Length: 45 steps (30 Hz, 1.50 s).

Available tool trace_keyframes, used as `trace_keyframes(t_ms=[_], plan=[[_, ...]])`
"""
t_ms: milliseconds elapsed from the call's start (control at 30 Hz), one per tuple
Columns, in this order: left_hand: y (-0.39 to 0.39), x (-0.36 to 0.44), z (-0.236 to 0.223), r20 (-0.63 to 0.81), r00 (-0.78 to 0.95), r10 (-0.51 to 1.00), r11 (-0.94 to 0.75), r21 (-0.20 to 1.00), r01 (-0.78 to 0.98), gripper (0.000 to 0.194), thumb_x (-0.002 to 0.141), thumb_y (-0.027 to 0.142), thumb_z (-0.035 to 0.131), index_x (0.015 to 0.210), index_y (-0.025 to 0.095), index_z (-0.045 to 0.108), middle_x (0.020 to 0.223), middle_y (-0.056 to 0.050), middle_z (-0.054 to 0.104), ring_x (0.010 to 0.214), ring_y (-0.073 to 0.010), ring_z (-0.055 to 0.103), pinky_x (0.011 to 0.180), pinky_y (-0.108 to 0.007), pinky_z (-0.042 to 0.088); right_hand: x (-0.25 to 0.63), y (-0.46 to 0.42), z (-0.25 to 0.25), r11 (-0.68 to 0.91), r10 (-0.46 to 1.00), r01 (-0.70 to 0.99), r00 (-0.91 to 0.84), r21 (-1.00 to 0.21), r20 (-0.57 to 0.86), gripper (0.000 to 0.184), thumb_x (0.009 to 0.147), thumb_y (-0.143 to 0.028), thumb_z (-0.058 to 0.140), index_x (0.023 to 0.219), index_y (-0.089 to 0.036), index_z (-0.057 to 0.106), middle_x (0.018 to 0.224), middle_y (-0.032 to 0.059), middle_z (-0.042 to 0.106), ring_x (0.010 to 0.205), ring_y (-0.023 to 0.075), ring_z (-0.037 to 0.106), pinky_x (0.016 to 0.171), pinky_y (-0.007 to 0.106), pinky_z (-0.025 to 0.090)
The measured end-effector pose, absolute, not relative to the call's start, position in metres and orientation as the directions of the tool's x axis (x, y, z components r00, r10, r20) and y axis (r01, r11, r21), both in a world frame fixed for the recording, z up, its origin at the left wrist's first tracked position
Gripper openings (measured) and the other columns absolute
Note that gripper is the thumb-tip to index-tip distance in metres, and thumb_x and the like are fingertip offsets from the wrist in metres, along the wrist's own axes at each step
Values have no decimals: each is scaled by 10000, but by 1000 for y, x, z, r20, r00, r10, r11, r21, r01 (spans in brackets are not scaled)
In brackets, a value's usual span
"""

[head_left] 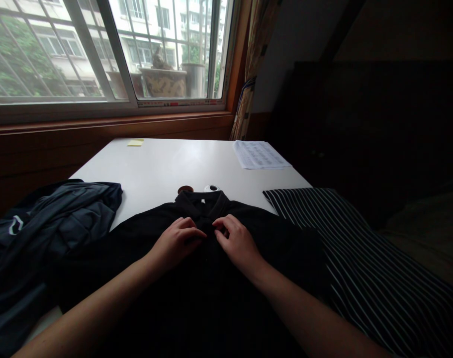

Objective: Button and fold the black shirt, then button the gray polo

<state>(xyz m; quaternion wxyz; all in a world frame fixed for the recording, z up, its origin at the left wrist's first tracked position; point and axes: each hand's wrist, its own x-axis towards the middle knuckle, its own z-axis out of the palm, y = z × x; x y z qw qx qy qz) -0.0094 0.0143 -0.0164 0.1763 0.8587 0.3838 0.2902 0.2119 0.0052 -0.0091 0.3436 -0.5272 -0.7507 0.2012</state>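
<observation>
A black collared shirt (pixel 196 298) lies front side up, its collar (pixel 202 201) pointing away from me and a small white tag inside the neck. Just below the collar, my left hand (pixel 179 238) rests at the front opening, its fingers curled and closed on the fabric. Facing it from the other side, my right hand (pixel 236 241) has thumb and fingers bent together on the cloth at the same opening. The dark fabric hides exactly what the fingertips pinch; buttons cannot be made out.
Dark blue clothing (pixel 73 209) is heaped on the left; a black-and-white striped garment (pixel 360 248) hangs over the right side. Beyond the collar on the white table (pixel 166 161) sit a brown round object (pixel 185 189) and a white one (pixel 212 188). Printed sheets (pixel 261 155) and yellow notes (pixel 135 142) lie farther back.
</observation>
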Motion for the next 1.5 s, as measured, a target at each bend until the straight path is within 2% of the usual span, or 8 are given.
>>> trace_keyframes(t_ms=[167, 367, 500, 733, 900, 1033, 1333, 1500], plan=[[13, -9, -14, 343, 546, 764, -633, 560, 534, 149, 907, 146, 635, 924, 236, 752, 936, -45, 647, 888, -189, 596, 787, -303, 498, 212, 6, -10, 372, 926, 653, -214, -660, 310, 201, 865, -81, 593, 971, -231, 676, 952, 25, 647, 851, 180, 620, 776, 298, 496], [7, -5, -11, 343, 525, 779, -623, 525, 580, 281, 882, 126, 629, 1118, 252, 718, 999, -60, 636, 924, -211, 586, 824, -342, 516, 212, 5, -12, 375, 925, 659, -217, -652, 313, 197, 870, -90, 593, 973, -235, 676, 945, 23, 645, 854, 184, 621, 770, 297, 496], [7, -5, -12, 312, 552, 773, -629, 484, 608, 318, 885, 99, 614, 1140, 261, 715, 1006, -62, 630, 951, -231, 573, 853, -369, 502, 212, 5, -12, 380, 923, 655, -220, -653, 316, 202, 868, -90, 596, 982, -236, 675, 944, 24, 644, 866, 188, 620, 776, 298, 494], [9, -7, -13, 289, 547, 785, -597, 587, 547, 306, 847, 56, 620, 1074, 243, 704, 1011, -48, 612, 937, -206, 575, 809, -311, 487, 212, 4, -9, 377, 924, 666, -223, -644, 310, 208, 863, -85, 596, 980, -236, 678, 938, 22, 645, 867, 189, 616, 778, 299, 488], [9, -7, -11, 270, 534, 802, -571, 611, 549, 258, 840, 62, 609, 1020, 230, 687, 999, -42, 600, 919, -194, 586, 776, -287, 486, 212, 4, -8, 372, 926, 677, -226, -635, 302, 195, 863, -85, 603, 971, -229, 677, 937, 25, 650, 867, 191, 613, 781, 304, 484], [9, -6, -13, 283, 535, 796, -587, 576, 569, 223, 815, 43, 605, 940, 215, 674, 960, -40, 598, 901, -198, 583, 777, -292, 481, 212, 5, -8, 377, 924, 684, -227, -625, 308, 193, 864, -82, 607, 976, -222, 678, 936, 27, 651, 870, 191, 611, 781, 304, 481], [5, -6, -6, 355, 533, 768, -630, 569, 529, 201, 886, 98, 564, 977, 203, 708, 947, -51, 595, 862, -182, 574, 758, -295, 481, 211, 5, -9, 382, 922, 684, -232, -621, 312, 178, 857, -86, 611, 963, -217, 670, 929, 25, 642, 859, 187, 608, 771, 300, 477], [0, -5, -2, 332, 605, 724, -686, 438, 581, 231, 906, 168, 601, 1046, 258, 761, 881, -42, 616, 845, -196, 558, 754, -317, 476, 212, 4, -8, 381, 922, 688, -230, -617, 312, 170, 857, -98, 613, 959, -223, 667, 921, 24, 638, 863, 190, 607, 766, 301, 476]])
